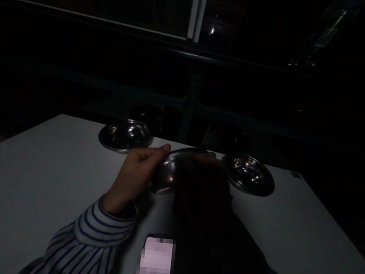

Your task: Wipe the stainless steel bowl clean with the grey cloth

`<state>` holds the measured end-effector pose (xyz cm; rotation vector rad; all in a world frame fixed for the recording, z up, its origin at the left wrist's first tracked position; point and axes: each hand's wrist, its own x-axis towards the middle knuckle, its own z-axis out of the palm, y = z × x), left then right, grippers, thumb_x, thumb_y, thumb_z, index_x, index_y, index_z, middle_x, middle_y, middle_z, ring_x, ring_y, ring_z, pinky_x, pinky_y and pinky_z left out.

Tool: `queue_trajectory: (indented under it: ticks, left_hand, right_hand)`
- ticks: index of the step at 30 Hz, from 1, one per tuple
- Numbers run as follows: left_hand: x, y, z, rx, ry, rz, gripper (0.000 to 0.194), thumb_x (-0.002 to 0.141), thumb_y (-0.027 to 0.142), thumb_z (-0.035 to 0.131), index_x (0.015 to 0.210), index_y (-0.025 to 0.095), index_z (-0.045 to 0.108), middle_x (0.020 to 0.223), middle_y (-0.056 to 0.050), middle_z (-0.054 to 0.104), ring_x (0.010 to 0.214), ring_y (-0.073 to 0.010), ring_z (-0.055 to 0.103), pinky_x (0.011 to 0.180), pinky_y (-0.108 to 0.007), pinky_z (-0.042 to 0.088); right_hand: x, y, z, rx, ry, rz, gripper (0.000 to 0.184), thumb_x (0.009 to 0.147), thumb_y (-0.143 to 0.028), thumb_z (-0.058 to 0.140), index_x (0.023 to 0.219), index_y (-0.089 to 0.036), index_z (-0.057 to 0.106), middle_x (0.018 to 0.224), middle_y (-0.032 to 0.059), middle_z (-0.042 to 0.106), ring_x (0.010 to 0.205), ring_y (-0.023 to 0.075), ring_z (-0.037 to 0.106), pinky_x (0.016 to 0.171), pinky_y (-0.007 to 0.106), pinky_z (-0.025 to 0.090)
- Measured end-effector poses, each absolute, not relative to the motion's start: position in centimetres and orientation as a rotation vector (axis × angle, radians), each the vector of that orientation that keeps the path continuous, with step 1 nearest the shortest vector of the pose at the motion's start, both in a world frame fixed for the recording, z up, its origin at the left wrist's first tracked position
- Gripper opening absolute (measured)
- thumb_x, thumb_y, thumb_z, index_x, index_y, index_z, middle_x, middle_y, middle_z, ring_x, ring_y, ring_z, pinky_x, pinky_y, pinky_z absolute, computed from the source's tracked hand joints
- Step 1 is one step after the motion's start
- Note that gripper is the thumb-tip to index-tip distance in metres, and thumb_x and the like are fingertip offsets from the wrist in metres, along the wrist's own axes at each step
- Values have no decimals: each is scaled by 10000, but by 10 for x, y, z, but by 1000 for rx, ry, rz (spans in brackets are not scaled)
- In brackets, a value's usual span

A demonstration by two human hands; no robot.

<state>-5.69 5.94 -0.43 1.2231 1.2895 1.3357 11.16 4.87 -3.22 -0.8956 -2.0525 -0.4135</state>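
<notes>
My left hand (137, 171) is closed on the left side of a shiny metal bowl (166, 176), its thumb along the upper edge. The bowl is tilted, its rounded outside partly towards me. On the bowl's right side is my right hand (205, 182), mostly lost in deep black shadow. A little skin shows near the bowl's upper edge, but its fingers and anything in them cannot be made out. One shallow metal dish (124, 135) rests beyond my left hand. Another metal dish (250, 174) lies just right of my right hand.
The white table (51, 184) has its far edge just behind the dishes. A phone (156, 261) with a blurred-out screen lies near me. A small dark label (296, 175) marks the far right corner. Beyond stands a dark window frame (196, 13); a blurred skin-toned shape shows at the left edge.
</notes>
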Motion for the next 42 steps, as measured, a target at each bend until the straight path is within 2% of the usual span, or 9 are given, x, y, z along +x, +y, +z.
queue_trajectory:
  ticks: [4, 9, 14, 19, 25, 31, 37, 42]
  left_hand:
    - [-57, 59, -5, 1212, 1326, 1416, 389, 739, 406, 595, 437, 170, 528, 400, 47, 439, 394, -66, 385, 393, -200, 272]
    - [-56, 58, -8, 1210, 1283, 1328, 416, 747, 418, 583, 421, 174, 498, 391, 48, 432, 372, -68, 378, 376, -203, 272]
    - [-54, 58, -7, 1221, 1312, 1400, 416, 739, 429, 591, 427, 171, 499, 395, 49, 416, 390, -69, 372, 395, -207, 276]
    - [-47, 57, -10, 1190, 1267, 1306, 485, 740, 540, 545, 423, 176, 489, 400, 32, 445, 385, -84, 402, 406, -221, 297]
    - [-44, 55, -5, 1202, 1343, 1314, 525, 765, 561, 490, 401, 183, 470, 388, 19, 453, 378, -86, 400, 391, -224, 282]
    - [-43, 54, -3, 1150, 1333, 1286, 519, 759, 585, 484, 434, 182, 510, 414, 12, 487, 385, -93, 431, 391, -222, 310]
    - [-43, 55, -2, 1144, 1389, 1338, 534, 765, 555, 493, 383, 186, 439, 359, 31, 407, 348, -75, 358, 366, -215, 243]
    - [-45, 55, -1, 1133, 1381, 1339, 528, 763, 553, 491, 384, 194, 411, 371, 32, 406, 365, -82, 361, 383, -224, 268]
  right_hand:
    - [116, 54, -33, -1000, -1920, -318, 227, 901, -248, 403, 1072, -167, 529, 1082, 100, 575, 1034, 223, 515, 887, 407, 426]
    - [111, 49, -35, -880, -2080, -469, 336, 840, -210, 489, 1174, -169, 497, 1144, 105, 570, 1086, 258, 497, 925, 464, 394]
    - [117, 57, -34, -993, -1898, -272, 203, 901, -251, 417, 1048, -183, 540, 1064, 82, 583, 999, 206, 527, 864, 391, 441]
    - [108, 47, -32, -858, -2158, -491, 314, 862, -229, 465, 1166, -171, 517, 1152, 92, 570, 1100, 250, 475, 956, 449, 364]
    - [120, 62, -35, -1003, -2008, -330, 272, 900, -268, 399, 1120, -186, 536, 1083, 92, 573, 1021, 227, 504, 866, 414, 425]
    - [109, 55, -35, -853, -2142, -432, 326, 858, -254, 483, 1174, -174, 510, 1142, 84, 563, 1081, 249, 484, 939, 449, 374]
    - [123, 66, -35, -1057, -1907, -134, 251, 916, -277, 383, 1091, -198, 545, 1077, 77, 560, 1004, 205, 519, 831, 383, 458]
    - [113, 56, -36, -849, -2081, -408, 278, 864, -271, 482, 1127, -197, 530, 1106, 74, 567, 1058, 233, 490, 923, 438, 389]
